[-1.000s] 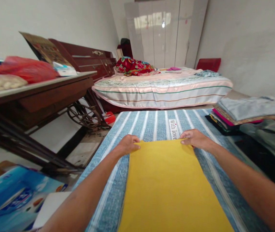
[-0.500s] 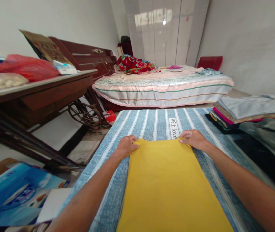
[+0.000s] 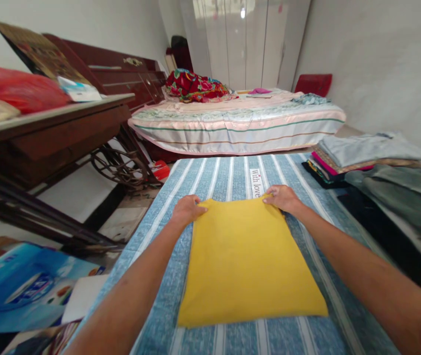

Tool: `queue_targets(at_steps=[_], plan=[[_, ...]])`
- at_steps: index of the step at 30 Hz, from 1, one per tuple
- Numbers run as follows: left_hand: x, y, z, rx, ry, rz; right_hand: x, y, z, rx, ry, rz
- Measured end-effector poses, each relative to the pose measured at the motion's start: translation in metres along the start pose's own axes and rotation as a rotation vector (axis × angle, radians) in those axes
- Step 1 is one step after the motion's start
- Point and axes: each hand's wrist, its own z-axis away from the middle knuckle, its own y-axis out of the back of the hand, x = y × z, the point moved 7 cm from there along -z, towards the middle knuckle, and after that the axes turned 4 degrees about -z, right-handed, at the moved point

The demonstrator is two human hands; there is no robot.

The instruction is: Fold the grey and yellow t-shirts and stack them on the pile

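The left hand (image 3: 187, 209) and right hand (image 3: 286, 198), fingers (image 3: 275, 193) pinched, hold the yellow garment's (image 3: 247, 261) far corners; clothes (image 3: 369, 150) lie toward the striped cover's (image 3: 223, 175) right edge.

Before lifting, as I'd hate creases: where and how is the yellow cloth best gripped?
Probably pinch its far corners from left and right: the yellow cloth lies spread, those corners jut, and the left hand and right hand grip there.
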Motion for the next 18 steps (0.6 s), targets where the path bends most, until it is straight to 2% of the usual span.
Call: queue_targets(at_steps=[3, 6, 9, 11, 15, 18], plan=[[0.016, 0.013, 0.025, 0.130, 0.038, -0.109, -0.006, 0.012, 0.009, 0.023, -0.052, 0.093], [0.051, 0.018, 0.064, 0.213, -0.116, -0.198, -0.017, 0.026, 0.027, 0.033, -0.054, 0.160], [0.085, 0.002, 0.099, 0.125, -0.309, -0.197, -0.029, 0.042, 0.053, 0.014, -0.013, 0.215], [0.099, -0.013, 0.115, 0.065, -0.372, -0.199, -0.036, 0.052, 0.074, -0.022, 0.024, 0.247], [0.107, -0.039, 0.124, -0.014, -0.339, -0.211, -0.044, 0.071, 0.124, -0.132, 0.085, 0.305], [0.108, -0.047, 0.122, 0.002, -0.326, -0.223, -0.043, 0.082, 0.165, -0.214, 0.117, 0.355]])
